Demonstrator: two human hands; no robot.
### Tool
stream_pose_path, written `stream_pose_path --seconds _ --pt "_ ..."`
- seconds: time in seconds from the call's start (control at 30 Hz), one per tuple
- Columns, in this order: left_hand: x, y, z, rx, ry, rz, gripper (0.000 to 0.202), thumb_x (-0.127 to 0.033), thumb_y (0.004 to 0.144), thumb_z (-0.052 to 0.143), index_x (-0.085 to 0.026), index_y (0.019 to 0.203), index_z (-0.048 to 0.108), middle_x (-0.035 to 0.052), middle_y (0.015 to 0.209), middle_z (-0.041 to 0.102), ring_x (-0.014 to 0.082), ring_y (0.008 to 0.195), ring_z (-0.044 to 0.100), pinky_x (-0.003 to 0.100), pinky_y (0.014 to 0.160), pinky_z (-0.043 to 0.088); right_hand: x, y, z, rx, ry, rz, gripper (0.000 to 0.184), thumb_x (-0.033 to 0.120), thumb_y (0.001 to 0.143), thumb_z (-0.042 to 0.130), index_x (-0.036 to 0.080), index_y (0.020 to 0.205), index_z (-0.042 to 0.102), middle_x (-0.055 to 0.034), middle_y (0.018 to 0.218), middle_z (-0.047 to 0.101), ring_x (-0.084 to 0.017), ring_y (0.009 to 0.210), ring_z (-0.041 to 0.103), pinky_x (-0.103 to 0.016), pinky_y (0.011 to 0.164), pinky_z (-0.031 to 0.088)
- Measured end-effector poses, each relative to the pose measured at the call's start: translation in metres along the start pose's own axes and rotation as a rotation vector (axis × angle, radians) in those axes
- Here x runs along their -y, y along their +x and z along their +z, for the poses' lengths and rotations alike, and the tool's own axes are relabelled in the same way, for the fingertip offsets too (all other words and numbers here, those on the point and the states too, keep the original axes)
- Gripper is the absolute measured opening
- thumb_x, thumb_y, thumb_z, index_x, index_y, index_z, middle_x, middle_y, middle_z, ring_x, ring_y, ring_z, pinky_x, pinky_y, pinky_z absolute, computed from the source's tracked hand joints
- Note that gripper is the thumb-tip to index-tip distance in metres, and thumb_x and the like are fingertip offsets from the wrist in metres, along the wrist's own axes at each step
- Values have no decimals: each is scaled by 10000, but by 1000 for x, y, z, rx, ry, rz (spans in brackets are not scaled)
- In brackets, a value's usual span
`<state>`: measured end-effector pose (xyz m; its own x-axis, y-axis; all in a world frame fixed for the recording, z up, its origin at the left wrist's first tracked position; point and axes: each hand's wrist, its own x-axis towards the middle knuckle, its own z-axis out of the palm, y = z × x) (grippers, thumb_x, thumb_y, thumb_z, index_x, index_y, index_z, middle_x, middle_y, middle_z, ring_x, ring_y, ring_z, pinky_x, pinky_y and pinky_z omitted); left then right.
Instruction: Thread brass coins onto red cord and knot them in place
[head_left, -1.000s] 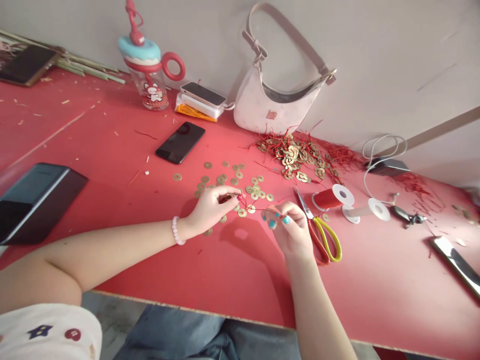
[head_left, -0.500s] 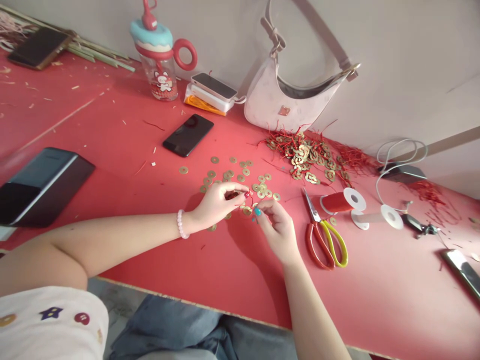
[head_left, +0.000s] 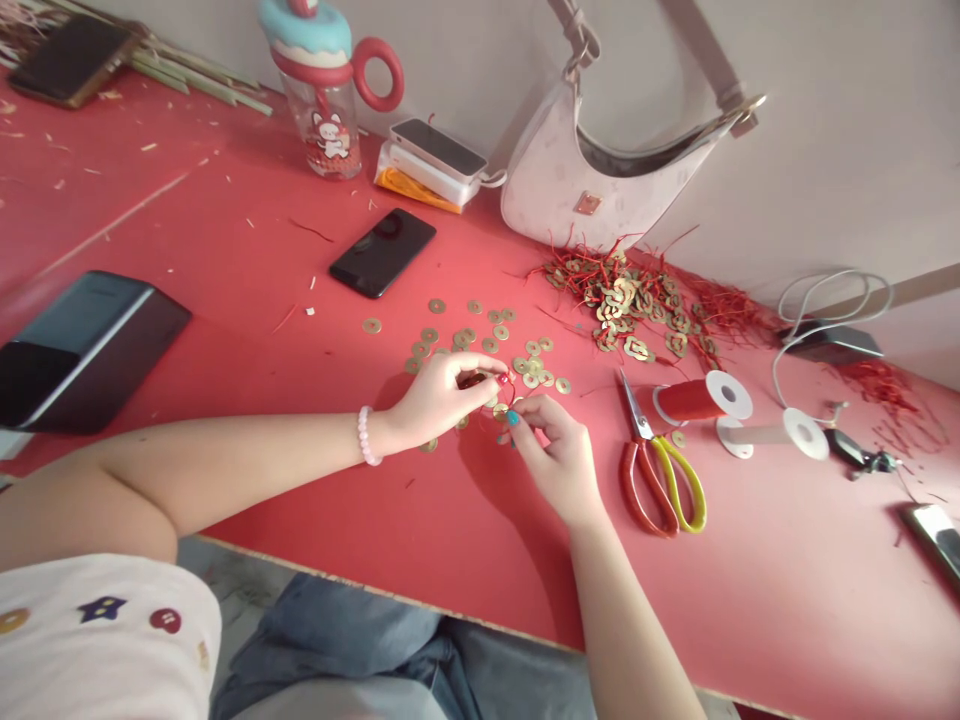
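Person's left hand [head_left: 442, 395] and right hand [head_left: 555, 460] pinch thin red cord [head_left: 512, 393], left of red-and-yellow-handled metal scissors [head_left: 645, 436]; round, holed, brass-coloured discs [head_left: 534, 367] lie same side.

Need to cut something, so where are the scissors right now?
In the head view, the scissors lie right of center on the red table, just right of the right hand and beside the spool of red thread.

The red tabletop [head_left: 780, 560] carries loose holed coins [head_left: 534, 366] near its middle and a heap of coins tied with red cord [head_left: 622, 295] behind. Scissors [head_left: 646, 433] and 2 spools [head_left: 688, 400] lie to the right; 1 black smartphone [head_left: 383, 252] and 1 cartoon-cat tumbler [head_left: 332, 135] sit farther left.
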<state>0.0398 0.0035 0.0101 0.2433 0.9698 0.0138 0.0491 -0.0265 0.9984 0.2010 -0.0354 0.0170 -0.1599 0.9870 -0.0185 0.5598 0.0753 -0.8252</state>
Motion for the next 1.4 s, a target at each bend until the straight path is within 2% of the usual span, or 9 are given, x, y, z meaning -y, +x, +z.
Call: stream_pose_path --seconds 0.33,0.5,0.9,1.03,1.23,1.4 --pt "2 0 0 -4 4 30 146 -229 793 555 -143 868 646 -32 517 489 61 438 411 181 397 368 3 -1 0 -3 -39 -25 118 200 781 476 179 673 520 38 527 550 -84 513 523 -184 501 391" --pt "3 -1 -1 28 -14 3 176 -259 806 546 -148 906 640 -30 534 501 62 421 438 182 385 391 5 -1 -1 -13 -41 -23 113 182 764 473 176 663 523 39 511 556 -82 490 519 -181 490 395" --pt "0 0 0 17 -2 -9 160 -227 798 552 -146 908 634 -17 587 571 64 459 483 182 429 433 8 -1 -2 -105 -4 -3 130 197 772 469 176 653 516 49 467 537 -76 445 510 -176 456 386" --pt "1 0 0 14 13 2 168 -237 798 554 -145 910 639 -11 593 570 68 474 481 186 438 429 7 -1 -2 -78 -42 -8 142 196 766 463 175 637 521 44 472 544 -77 451 504 -177 460 385" --pt "4 0 0 -11 70 62 151 -253 794 568 -154 862 658 -4 592 569 66 481 438 187 436 385 7 0 3 48 -95 -14 138 190 750 470 170 661 573 29 495 571 -82 460 506 -189 486 393" --pt "7 0 0 4 96 79 176 -278 806 554 -161 887 658 7 616 587 76 489 447 201 447 393 9 -1 3 16 -93 -17 149 176 749 463 175 649 573 31 493 563 -81 459 492 -189 476 383"
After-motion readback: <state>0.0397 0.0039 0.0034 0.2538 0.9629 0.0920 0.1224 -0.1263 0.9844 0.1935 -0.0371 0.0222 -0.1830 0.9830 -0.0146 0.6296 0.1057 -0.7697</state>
